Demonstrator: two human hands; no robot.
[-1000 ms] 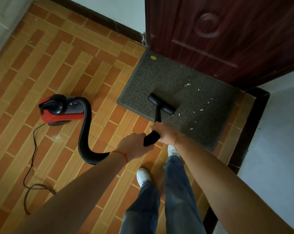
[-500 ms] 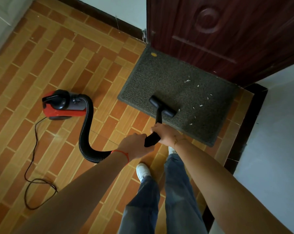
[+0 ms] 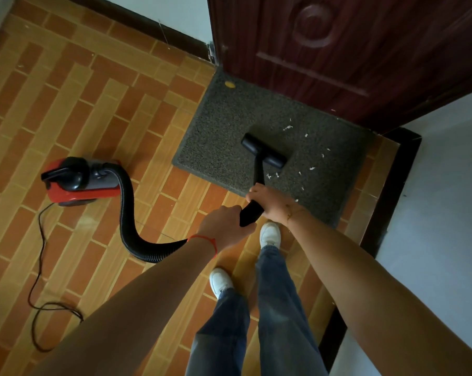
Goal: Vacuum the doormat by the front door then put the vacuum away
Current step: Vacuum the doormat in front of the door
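- Where the head view looks down, a black wand (image 3: 257, 185) is held by both hands.
- The left hand (image 3: 224, 226) is wrapped tight around the lower end of the wand, and a red string (image 3: 206, 240) is worn on that wrist.
- The right hand (image 3: 270, 203) is closed around the wand just above the left hand, so both grips are clamped on the wand.
- The black brush head (image 3: 263, 150) is pressed flat on the grey doormat (image 3: 229, 126).
- The doormat is laid on the tiled floor (image 3: 66, 90), right against the dark red door (image 3: 338, 50).
- Small white bits (image 3: 286, 128) are scattered on the mat, mostly to the right of the brush head.
- A yellow spot (image 3: 229, 84) is seen near the far left corner of the mat.
- The red vacuum (image 3: 77, 180) is parked on the floor, well to the left of the mat.
- A black ribbed hose (image 3: 129, 218) is curved from the vacuum toward the hands.
- A thin black cord (image 3: 39, 267) is looped on the floor near the vacuum.
- Two white shoes (image 3: 269, 234) and blue jeans (image 3: 278, 308) are seen below the hands.
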